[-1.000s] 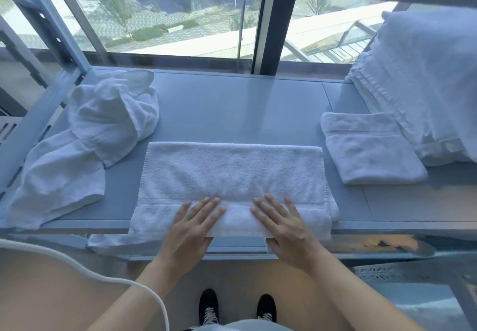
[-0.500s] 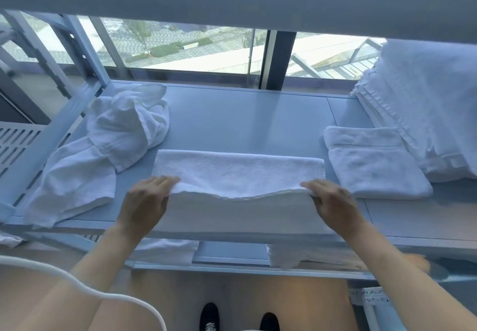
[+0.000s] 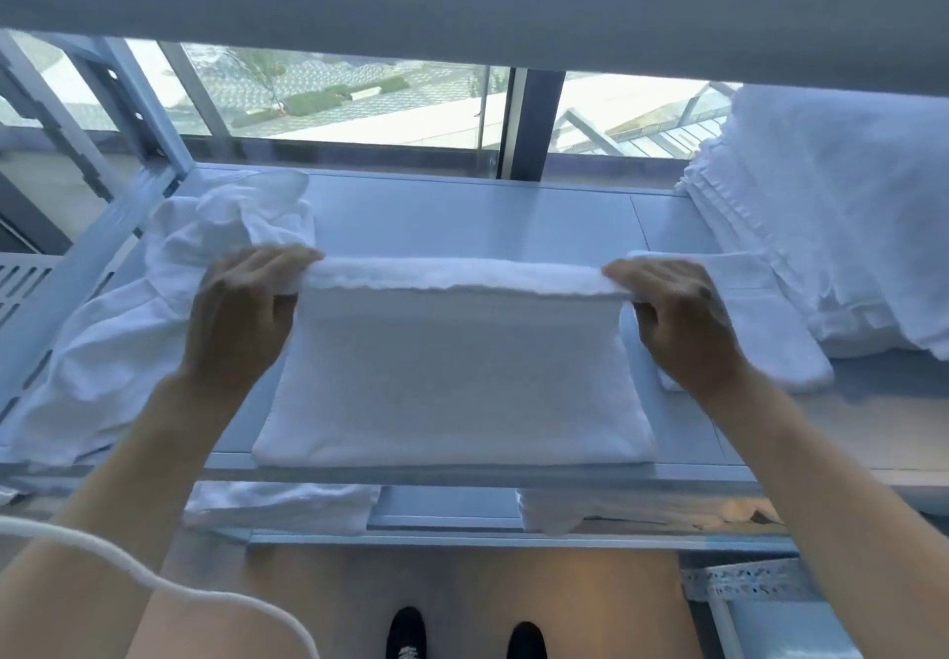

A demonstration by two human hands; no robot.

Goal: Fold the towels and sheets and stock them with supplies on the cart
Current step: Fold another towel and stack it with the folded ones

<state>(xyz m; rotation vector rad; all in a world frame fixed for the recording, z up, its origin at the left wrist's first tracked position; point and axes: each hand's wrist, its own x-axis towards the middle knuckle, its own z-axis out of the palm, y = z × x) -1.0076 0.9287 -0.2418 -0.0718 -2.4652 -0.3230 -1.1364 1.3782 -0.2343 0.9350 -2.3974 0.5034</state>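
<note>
The grey cart shelf carries a crumpled white towel at its left, a half-folded towel at the front edge, a small folded towel and a tall folded stack at the right.

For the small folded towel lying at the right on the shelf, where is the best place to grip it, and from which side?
Probably the near right corner of the small folded towel, approached from the front: that flat edge lies bare toward the person, while the tall linen stack crowds its far side and the right hand covers its left.

Bare shelf between linen heaps
</note>
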